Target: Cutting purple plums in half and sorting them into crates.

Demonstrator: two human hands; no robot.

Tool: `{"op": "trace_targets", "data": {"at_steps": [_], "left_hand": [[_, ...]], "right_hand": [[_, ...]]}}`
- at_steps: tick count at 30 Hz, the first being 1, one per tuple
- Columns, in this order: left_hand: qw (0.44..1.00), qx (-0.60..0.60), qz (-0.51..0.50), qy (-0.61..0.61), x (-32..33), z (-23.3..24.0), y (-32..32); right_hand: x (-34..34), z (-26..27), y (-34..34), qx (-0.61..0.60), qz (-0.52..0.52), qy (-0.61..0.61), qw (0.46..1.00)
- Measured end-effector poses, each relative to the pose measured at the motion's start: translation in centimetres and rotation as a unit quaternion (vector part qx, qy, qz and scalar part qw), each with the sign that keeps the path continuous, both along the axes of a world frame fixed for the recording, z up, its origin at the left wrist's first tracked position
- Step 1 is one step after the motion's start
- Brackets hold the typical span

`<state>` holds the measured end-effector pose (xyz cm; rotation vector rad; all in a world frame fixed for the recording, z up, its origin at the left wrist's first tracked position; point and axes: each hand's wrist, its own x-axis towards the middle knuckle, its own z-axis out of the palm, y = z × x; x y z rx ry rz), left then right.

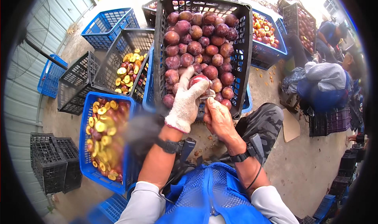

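My left hand [189,98], in a white knit glove, grips a dark red plum [198,80] above the near end of a black plastic crate [248,61]. Bare and curled, my right hand [219,114] holds a small knife [206,96] against the plum's near side; most of the handle is hidden in the fingers. Whole purple-red plums [206,46] fill much of the crate below and beyond both hands. To the left, a blue crate [83,153] holds halved plums [102,126] with yellow flesh, partly behind a blur.
A tilted black crate [110,52] with cut plums stands at the left, near a blue crate [118,17]. Another blue crate [267,54] of halved plums is at the back right. Seated people [324,73] work at the right. Black crates [53,162] stand by the metal wall.
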<state>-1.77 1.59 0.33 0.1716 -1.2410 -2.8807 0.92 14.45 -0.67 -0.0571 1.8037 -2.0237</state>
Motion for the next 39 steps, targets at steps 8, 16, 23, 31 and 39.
{"op": "trace_targets", "data": {"at_steps": [8, 16, 23, 31, 39], "left_hand": [[1.0, 0.009, -0.009, -0.011, 0.8, -0.3, -1.0], [0.963, -0.19, -0.192, -0.006, 2.7, 1.5, -3.1], [0.998, 0.031, -0.03, 0.053, 2.4, 1.4, -3.7], [0.981, -0.156, -0.106, 0.044, 1.5, 0.1, -4.3], [0.976, -0.173, -0.12, 0.058, 0.0, 0.0, -3.5]], "right_hand": [[-1.6, 0.8, 1.7, 0.109, 0.12, 0.093, 0.982], [-3.4, 5.0, 6.2, 0.193, 0.324, 0.057, 0.924], [-1.1, 1.5, -0.7, 0.092, 0.162, 0.114, 0.976], [-3.7, 0.0, 1.7, 0.152, 0.225, 0.273, 0.923], [-0.9, 1.8, 4.6, 0.137, 0.187, 0.29, 0.929]]}}
